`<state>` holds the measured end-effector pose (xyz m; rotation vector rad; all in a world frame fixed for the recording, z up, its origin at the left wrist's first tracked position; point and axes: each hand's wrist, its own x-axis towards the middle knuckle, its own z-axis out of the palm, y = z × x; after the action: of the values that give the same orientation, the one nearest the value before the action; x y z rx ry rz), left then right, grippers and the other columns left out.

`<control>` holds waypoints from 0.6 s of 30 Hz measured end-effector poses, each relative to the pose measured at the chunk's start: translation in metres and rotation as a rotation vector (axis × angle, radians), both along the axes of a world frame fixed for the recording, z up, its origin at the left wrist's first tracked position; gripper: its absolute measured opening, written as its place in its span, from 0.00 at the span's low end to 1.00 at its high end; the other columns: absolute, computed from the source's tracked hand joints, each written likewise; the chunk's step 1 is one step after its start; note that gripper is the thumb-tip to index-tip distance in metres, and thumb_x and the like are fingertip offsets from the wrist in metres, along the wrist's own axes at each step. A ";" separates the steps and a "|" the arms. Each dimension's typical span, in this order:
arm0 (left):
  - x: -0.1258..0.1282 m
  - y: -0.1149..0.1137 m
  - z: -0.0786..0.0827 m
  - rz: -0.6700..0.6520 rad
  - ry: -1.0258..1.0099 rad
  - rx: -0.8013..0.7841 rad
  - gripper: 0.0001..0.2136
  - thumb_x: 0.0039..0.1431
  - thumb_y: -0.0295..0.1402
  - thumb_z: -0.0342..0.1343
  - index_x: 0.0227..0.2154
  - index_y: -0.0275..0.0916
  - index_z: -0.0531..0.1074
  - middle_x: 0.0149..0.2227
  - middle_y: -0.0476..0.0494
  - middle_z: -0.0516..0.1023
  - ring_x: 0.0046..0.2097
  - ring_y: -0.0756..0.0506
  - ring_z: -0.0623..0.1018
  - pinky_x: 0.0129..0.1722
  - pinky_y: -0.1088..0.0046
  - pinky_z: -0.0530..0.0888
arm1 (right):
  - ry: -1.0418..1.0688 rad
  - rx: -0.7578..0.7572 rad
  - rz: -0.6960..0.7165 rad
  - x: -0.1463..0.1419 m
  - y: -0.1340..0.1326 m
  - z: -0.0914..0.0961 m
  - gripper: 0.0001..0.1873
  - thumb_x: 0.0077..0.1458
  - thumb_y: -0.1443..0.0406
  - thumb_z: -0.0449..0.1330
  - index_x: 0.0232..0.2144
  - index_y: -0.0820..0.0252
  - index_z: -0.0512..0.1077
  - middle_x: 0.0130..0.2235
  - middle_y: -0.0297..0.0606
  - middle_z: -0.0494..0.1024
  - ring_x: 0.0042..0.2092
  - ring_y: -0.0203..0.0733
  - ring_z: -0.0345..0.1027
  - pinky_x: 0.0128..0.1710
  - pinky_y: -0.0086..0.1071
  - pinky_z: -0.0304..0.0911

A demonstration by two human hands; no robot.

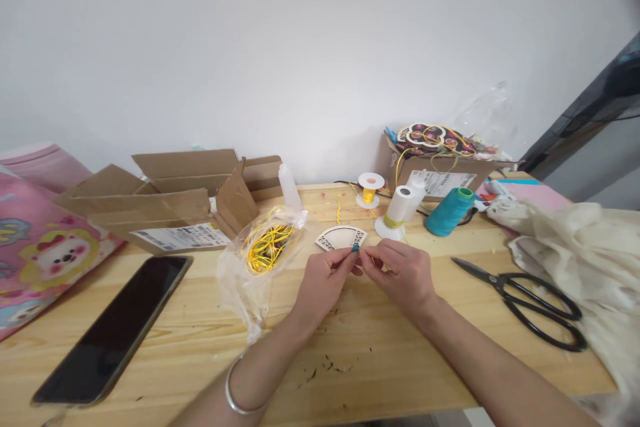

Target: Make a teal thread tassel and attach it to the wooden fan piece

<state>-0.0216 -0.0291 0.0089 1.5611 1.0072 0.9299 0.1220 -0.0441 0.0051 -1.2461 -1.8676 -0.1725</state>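
Observation:
Both hands meet at the middle of the wooden table, fingers pinched close together. My left hand (325, 279) is closed around a small bundle of teal thread (355, 247), gripping it between thumb and forefinger. From the other side, my right hand (403, 273) pinches at the same teal thread, its fingertips nearly touching the left ones. Just beyond the fingers lies a pale fan-shaped wooden piece (340, 235) with cut-out patterns, its lower part hidden by my hands. A twisted yellow cord (339, 213) runs up from its top edge.
Black-handled scissors (520, 297) lie right, near crumpled cream cloth (575, 260). Behind stand a teal thread cone (450, 212), a white spool (400, 207) and a yellow-cord spool (370, 190). Left are a bag of yellow cord (270, 248), an opened carton (165, 210) and a phone (115, 327).

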 end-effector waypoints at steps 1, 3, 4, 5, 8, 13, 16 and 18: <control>0.000 0.000 0.000 -0.003 0.012 0.008 0.12 0.53 0.38 0.49 0.34 0.41 0.75 0.26 0.49 0.77 0.30 0.50 0.73 0.32 0.78 0.67 | -0.008 -0.007 0.003 0.000 0.000 -0.001 0.11 0.51 0.66 0.53 0.21 0.59 0.73 0.18 0.32 0.71 0.21 0.28 0.60 0.20 0.22 0.52; -0.001 -0.001 0.001 -0.003 0.037 0.023 0.12 0.53 0.38 0.48 0.34 0.41 0.75 0.25 0.50 0.76 0.29 0.50 0.73 0.32 0.78 0.67 | -0.016 -0.032 0.015 0.001 0.001 -0.002 0.11 0.52 0.66 0.53 0.24 0.59 0.74 0.20 0.33 0.72 0.23 0.29 0.62 0.22 0.22 0.54; -0.001 -0.001 0.001 -0.001 0.046 0.029 0.12 0.53 0.38 0.48 0.34 0.41 0.75 0.25 0.50 0.76 0.29 0.50 0.73 0.32 0.78 0.67 | -0.016 -0.048 0.021 0.001 0.002 -0.003 0.11 0.53 0.66 0.52 0.26 0.59 0.74 0.21 0.34 0.72 0.24 0.29 0.63 0.23 0.22 0.55; -0.001 0.000 0.001 0.002 0.051 0.034 0.13 0.53 0.38 0.48 0.34 0.41 0.75 0.25 0.50 0.76 0.29 0.50 0.73 0.32 0.78 0.67 | -0.011 -0.066 0.029 0.002 0.002 -0.003 0.11 0.53 0.65 0.52 0.27 0.59 0.74 0.22 0.34 0.73 0.25 0.30 0.64 0.24 0.22 0.56; -0.002 0.000 0.001 0.000 0.056 0.043 0.13 0.54 0.38 0.48 0.34 0.41 0.75 0.25 0.50 0.76 0.29 0.50 0.73 0.32 0.78 0.67 | 0.036 -0.130 0.056 0.003 0.005 -0.005 0.11 0.53 0.64 0.52 0.32 0.61 0.74 0.24 0.37 0.73 0.26 0.32 0.65 0.25 0.23 0.57; -0.001 0.001 0.000 -0.036 0.071 0.055 0.13 0.55 0.37 0.46 0.34 0.40 0.74 0.25 0.50 0.75 0.30 0.50 0.73 0.33 0.78 0.67 | 0.230 -0.340 0.097 0.002 0.008 -0.004 0.14 0.52 0.61 0.52 0.36 0.63 0.73 0.23 0.36 0.72 0.23 0.31 0.60 0.22 0.25 0.57; -0.001 -0.001 -0.001 -0.062 0.093 0.070 0.13 0.55 0.37 0.46 0.30 0.39 0.75 0.25 0.50 0.75 0.29 0.49 0.72 0.32 0.78 0.66 | 0.357 -0.485 0.124 -0.001 0.008 -0.001 0.13 0.50 0.60 0.54 0.33 0.63 0.74 0.23 0.36 0.70 0.24 0.33 0.60 0.23 0.26 0.57; 0.000 -0.001 -0.002 -0.077 0.118 0.076 0.13 0.55 0.37 0.46 0.27 0.38 0.74 0.25 0.50 0.74 0.29 0.50 0.72 0.30 0.78 0.65 | 0.486 -0.593 0.176 -0.003 0.008 0.001 0.12 0.48 0.60 0.56 0.28 0.63 0.74 0.23 0.36 0.69 0.25 0.34 0.61 0.23 0.27 0.58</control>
<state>-0.0220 -0.0303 0.0067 1.7235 0.9964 0.8390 0.1192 -0.0356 0.0060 -1.3378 -1.6234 0.7652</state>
